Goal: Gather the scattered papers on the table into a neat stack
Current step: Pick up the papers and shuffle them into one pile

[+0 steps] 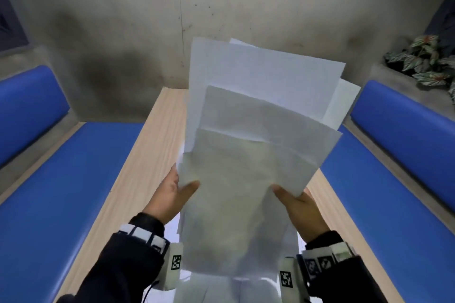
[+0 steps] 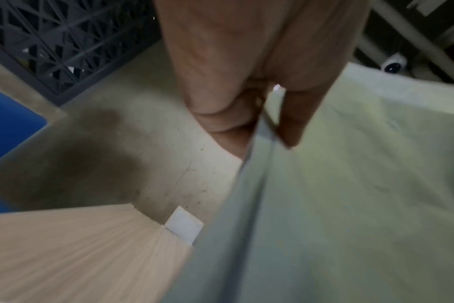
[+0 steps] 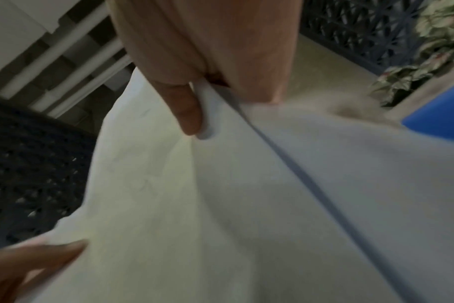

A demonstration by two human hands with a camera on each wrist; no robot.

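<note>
A bundle of several white papers (image 1: 248,135) is held up above the light wooden table (image 1: 147,155), fanned out with uneven top edges. My left hand (image 1: 172,192) pinches the bundle's left side, thumb on the front and fingers behind. My right hand (image 1: 298,204) pinches the right side the same way. In the left wrist view the thumb presses the papers (image 2: 337,184) at their edge. In the right wrist view the thumb lies on the front of the papers (image 3: 220,194), and the other hand's fingertips (image 3: 39,258) show at the lower left. More white paper (image 1: 221,288) shows below the bundle, near me.
Blue padded benches (image 1: 61,179) (image 1: 394,167) run along both sides of the table. A grey concrete wall (image 1: 221,7) stands behind it. A potted plant with patterned leaves (image 1: 423,61) sits on the ledge at the back right. Dark lattice screens (image 2: 65,41) show in the wrist views.
</note>
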